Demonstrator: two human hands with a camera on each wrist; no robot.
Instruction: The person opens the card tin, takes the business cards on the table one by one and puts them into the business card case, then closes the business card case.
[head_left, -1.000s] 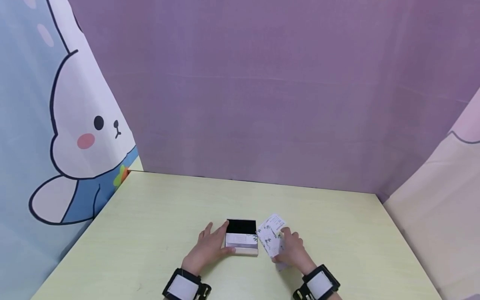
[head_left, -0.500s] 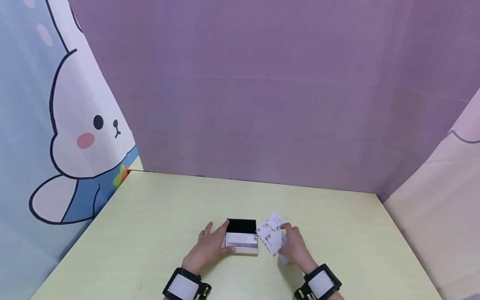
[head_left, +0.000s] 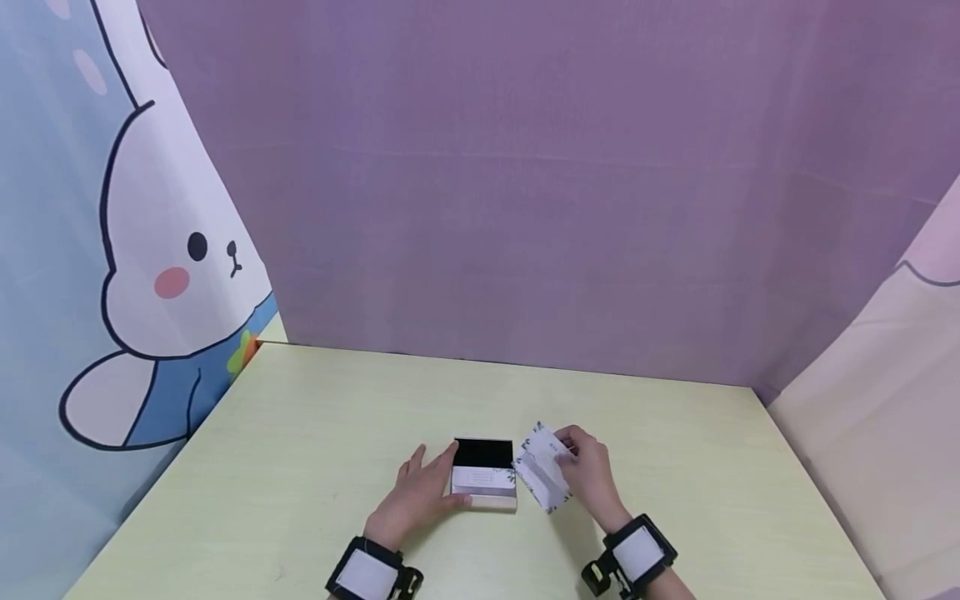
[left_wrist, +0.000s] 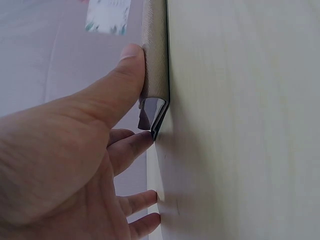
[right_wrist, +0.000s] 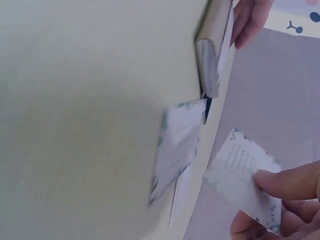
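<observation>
Card case [head_left: 483,475]: small, flat, rectangular, lying open on the table [head_left: 315,433], black inner panel on the far half, a white printed card on the near half, metallic rim along the front edge. Left hand [head_left: 415,496] steadies its left side, thumb on the near edge. Card [head_left: 542,467]: white with green leaf print and text lines, pinched in the right hand [head_left: 588,477], lifted and tilted just right of the case. More cards [right_wrist: 177,150] like it lie on the table under it.
</observation>
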